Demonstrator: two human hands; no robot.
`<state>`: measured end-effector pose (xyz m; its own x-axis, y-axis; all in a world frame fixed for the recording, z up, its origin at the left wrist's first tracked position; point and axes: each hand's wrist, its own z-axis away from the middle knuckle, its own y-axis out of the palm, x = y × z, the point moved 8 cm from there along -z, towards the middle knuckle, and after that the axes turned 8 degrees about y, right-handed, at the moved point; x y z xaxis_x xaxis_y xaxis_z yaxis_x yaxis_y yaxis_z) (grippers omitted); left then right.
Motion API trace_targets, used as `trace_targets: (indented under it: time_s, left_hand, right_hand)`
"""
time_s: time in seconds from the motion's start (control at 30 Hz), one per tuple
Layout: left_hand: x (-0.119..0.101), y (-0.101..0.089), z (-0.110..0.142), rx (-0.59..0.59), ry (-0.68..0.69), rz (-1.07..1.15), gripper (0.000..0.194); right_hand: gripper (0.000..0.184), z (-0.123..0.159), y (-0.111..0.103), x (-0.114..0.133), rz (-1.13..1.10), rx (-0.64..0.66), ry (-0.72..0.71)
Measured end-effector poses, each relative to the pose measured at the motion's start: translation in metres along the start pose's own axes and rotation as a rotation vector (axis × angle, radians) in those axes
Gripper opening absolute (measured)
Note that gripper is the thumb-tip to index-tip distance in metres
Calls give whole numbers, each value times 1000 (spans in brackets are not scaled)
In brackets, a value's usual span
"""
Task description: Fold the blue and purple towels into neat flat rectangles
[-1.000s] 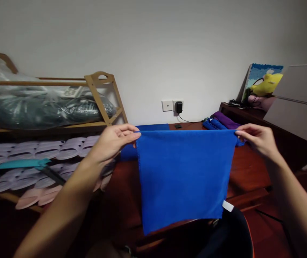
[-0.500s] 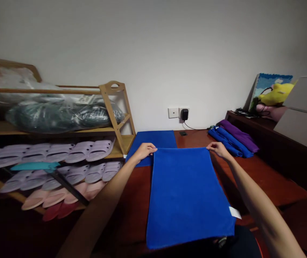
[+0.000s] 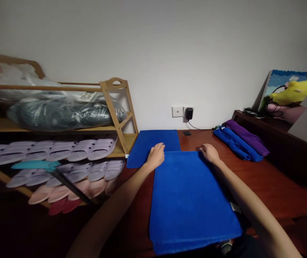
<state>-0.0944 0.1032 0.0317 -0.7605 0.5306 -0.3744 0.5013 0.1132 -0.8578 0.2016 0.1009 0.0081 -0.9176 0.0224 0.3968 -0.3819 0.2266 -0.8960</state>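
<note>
A blue towel [image 3: 191, 200] lies spread flat on the dark red wooden table [image 3: 274, 186], its near edge hanging over the front. My left hand [image 3: 156, 156] rests on its far left corner, fingers stretched flat. My right hand [image 3: 209, 153] lies flat on the far right corner, fingers spread. Just beyond, a second blue towel [image 3: 153, 145] lies flat on the table, partly under the first.
Rolled blue and purple towels [image 3: 239, 141] lie at the back right. A wooden rack [image 3: 118, 114] at the left holds several lilac and pink slippers [image 3: 62, 157] and plastic-wrapped bundles. A wall socket with a black charger [image 3: 189, 113] is behind. A yellow plush toy [image 3: 293, 94] sits far right.
The towel, held up by its top corners, has been lowered and laid flat on the table. Both hands let go of their pinch and now press flat on the far corners.
</note>
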Motion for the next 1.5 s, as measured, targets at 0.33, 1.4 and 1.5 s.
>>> trace_targets:
  time_s: [0.33, 1.4, 1.5]
  left_hand:
    - [-44, 62, 6, 335, 169, -201, 64]
    - [-116, -34, 249, 262, 733, -100, 59]
    - [-116, -33, 252, 213, 753, -89, 51]
  right_hand:
    - [74, 25, 51, 42, 187, 283, -234]
    - [41, 287, -63, 7, 26, 128, -466]
    - [43, 297, -60, -4, 18, 104, -445]
